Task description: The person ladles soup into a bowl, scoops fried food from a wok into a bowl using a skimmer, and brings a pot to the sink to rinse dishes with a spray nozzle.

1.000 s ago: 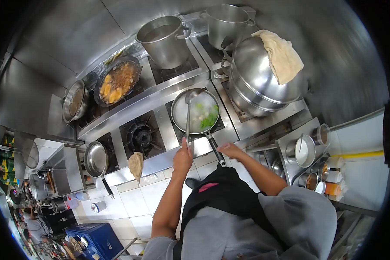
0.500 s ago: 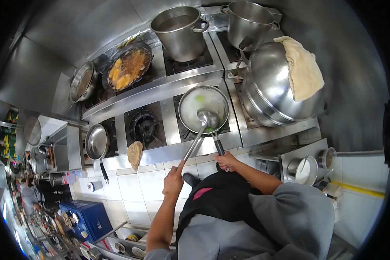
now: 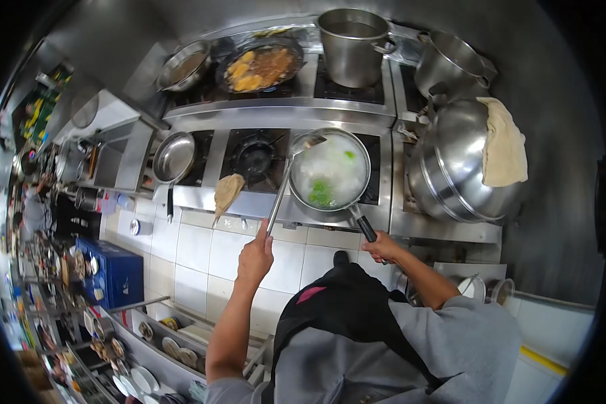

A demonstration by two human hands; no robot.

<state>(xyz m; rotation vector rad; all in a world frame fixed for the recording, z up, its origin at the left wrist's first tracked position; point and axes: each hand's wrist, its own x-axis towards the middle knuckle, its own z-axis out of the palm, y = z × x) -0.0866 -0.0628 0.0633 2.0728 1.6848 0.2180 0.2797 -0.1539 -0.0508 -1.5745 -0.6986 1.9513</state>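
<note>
My left hand (image 3: 256, 259) is closed around the long handle of a metal ladle (image 3: 281, 190). The ladle's bowl rests by the far left rim of a frying pan (image 3: 365, 226), which sits over a front burner. Whitish, foamy liquid (image 3: 333, 165) fills the pan, with bright green pieces (image 3: 321, 193) near its front and another small one at the right. My right hand (image 3: 382, 247) grips the pan's black handle.
An empty pan (image 3: 174, 156) and a folded cloth (image 3: 228, 193) lie to the left on the stove. Behind are a wok with yellow pieces frying in oil (image 3: 248, 69) and tall pots (image 3: 353, 57). At right stands a domed steamer (image 3: 451, 161) with a cloth (image 3: 505, 145) over it.
The ladle's bowl has moved from the middle of the pan to its far left rim, uncovering more green pieces. The camera view has shifted; both hands keep their grips.
</note>
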